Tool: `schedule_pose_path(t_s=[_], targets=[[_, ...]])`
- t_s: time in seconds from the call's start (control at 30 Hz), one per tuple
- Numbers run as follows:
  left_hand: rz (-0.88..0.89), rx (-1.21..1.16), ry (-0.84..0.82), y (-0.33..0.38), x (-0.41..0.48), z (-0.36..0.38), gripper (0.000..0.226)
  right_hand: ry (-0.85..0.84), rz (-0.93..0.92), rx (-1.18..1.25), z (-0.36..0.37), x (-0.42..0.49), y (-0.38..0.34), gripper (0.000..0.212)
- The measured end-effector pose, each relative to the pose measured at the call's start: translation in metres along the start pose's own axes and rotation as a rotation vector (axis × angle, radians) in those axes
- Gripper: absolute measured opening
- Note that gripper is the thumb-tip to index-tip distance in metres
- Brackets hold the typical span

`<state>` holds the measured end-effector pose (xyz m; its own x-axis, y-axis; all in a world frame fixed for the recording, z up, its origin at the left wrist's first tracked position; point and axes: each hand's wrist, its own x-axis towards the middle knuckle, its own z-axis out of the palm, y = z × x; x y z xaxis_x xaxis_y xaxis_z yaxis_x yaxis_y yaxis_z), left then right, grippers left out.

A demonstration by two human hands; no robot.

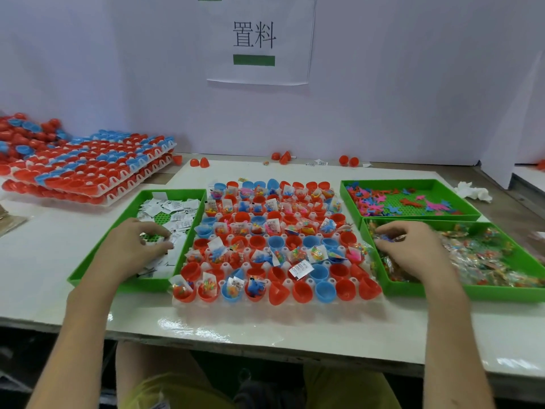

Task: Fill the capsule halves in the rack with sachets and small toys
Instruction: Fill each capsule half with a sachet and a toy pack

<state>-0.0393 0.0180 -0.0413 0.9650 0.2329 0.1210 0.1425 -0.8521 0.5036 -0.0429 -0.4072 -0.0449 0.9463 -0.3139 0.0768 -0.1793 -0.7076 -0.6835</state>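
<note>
- White counter (44, 261) carries our rack (265, 304): far rows filled, near-right capsule halves (345, 290) empty.
- Our left hand (132, 246) pinches sachets (177, 206); right hand (413, 249) curls round bagged toys (486, 261).

A glossy white worktop (295, 335) runs under the left hand (129, 246) and the right hand (413, 252), with glare along its near edge between them. Well beyond both hands stands a pale wall (413, 84) bearing a paper sign (259, 39). Beyond the right hand, a white partition (501, 128) juts forward.
</note>
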Motion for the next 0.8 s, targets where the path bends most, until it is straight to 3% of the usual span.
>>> schedule_pose_path(t_s=[0.1,0.47,0.8], targets=[[-0.003,-0.046,0.02,-0.001,-0.003,0.0,0.011,0.082,-0.017,0.094,0.002,0.001,0.002,0.019],[0.046,-0.091,0.009,-0.009,0.003,0.004,0.014,0.289,-0.027,0.255,0.003,0.004,0.005,0.012],[0.015,-0.171,0.109,-0.013,0.002,0.002,0.017,0.468,-0.124,0.391,-0.004,-0.003,-0.007,0.007]])
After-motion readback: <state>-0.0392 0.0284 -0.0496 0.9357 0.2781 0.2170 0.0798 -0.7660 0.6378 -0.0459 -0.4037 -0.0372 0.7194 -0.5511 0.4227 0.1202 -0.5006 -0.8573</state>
